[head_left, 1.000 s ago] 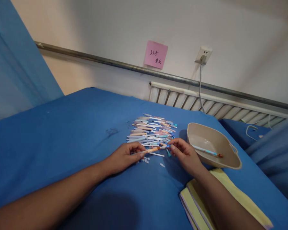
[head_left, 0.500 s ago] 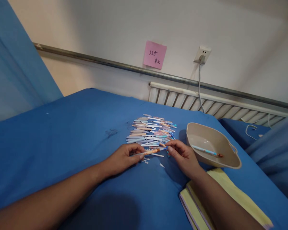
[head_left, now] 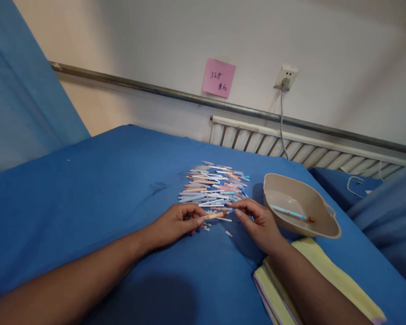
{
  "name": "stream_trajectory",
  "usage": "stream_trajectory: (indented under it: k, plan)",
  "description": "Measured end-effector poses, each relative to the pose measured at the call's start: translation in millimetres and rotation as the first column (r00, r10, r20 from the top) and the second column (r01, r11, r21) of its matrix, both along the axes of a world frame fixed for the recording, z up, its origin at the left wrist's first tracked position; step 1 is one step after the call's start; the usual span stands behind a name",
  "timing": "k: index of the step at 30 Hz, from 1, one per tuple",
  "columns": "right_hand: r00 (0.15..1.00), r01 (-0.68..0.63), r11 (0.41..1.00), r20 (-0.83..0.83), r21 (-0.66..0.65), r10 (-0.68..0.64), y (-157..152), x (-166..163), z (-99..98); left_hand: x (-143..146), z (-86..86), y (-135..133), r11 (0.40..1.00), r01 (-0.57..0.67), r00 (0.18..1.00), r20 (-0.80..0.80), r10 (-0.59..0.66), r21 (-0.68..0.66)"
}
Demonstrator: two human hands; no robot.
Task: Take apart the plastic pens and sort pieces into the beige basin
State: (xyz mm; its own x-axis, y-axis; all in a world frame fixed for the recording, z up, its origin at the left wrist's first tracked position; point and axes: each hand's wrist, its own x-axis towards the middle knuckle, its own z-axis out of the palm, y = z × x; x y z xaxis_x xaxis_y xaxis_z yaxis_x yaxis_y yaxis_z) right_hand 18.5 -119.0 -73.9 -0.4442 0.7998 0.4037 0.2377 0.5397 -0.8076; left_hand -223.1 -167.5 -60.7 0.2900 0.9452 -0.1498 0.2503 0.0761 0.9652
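Note:
My left hand [head_left: 176, 224] is closed around the left end of an orange pen [head_left: 215, 216], thumb on top. The pen lies almost level, its right end tilted slightly up. At that end a small blue piece [head_left: 230, 211] shows, and my right hand [head_left: 259, 223] pinches it between thumb and fingers. Right behind the hands lies a pile of pens and thin white sticks [head_left: 211, 185] in blue, beige, pink and white. Several small whitish pieces are scattered just in front of the pen, one of them a pale tip [head_left: 228, 233] lying apart.
A beige basin [head_left: 284, 187] stands to the right, with one light blue pen [head_left: 291, 212] with a brown end inside. A folded yellow towel [head_left: 325, 266] lies under my right forearm. Blue cloth [head_left: 98, 180] covers the surface. A radiator [head_left: 257, 139] and wall are behind.
The gap between the blue piece and the orange barrel has shortened, as my right hand has moved slightly left. My left hand keeps its hold on the pen.

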Motion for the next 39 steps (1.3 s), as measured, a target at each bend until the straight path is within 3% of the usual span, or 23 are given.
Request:
stream_trajectory:
  k: [3,8,11,20,32,35,39]
  plan:
    - [1.0,0.003,1.0,0.009,0.009,-0.003,-1.6,-2.1,1.1,-0.8,-0.6,0.1,1.0,0.021,1.0,0.009,-0.021,-0.008]
    - [0.998,-0.017,0.978,-0.055,-0.209,0.006,-1.4,-4.8,-1.9,-0.9,-0.5,-1.4,0.998,0.053,0.999,0.014,-0.052,-0.023]
    - [0.997,-0.035,0.964,-0.077,-0.262,0.016,-1.7,-6.1,-1.2,0.0,0.0,-2.3,0.997,0.073,0.997,0.008,-0.073,-0.032]
    - [1.0,0.013,0.986,-0.02,-0.168,-0.016,-4.7,-7.7,4.3,1.2,1.7,-2.9,0.997,0.075,0.997,0.017,-0.075,-0.03]
    - [0.998,-0.046,0.972,0.039,-0.229,0.057,-3.7,-5.2,-7.6,1.9,2.5,-4.0,0.987,0.143,0.99,0.027,-0.141,-0.07]
    - [0.998,-0.068,0.979,-0.017,-0.193,0.065,-1.8,-3.9,-10.4,2.7,4.6,-4.1,0.988,0.13,0.991,0.034,-0.128,-0.084]
    - [0.985,0.034,0.993,-0.167,-0.109,-0.052,-1.9,-4.6,-8.4,2.7,4.2,-3.6,0.99,0.112,0.993,0.041,-0.109,-0.082]
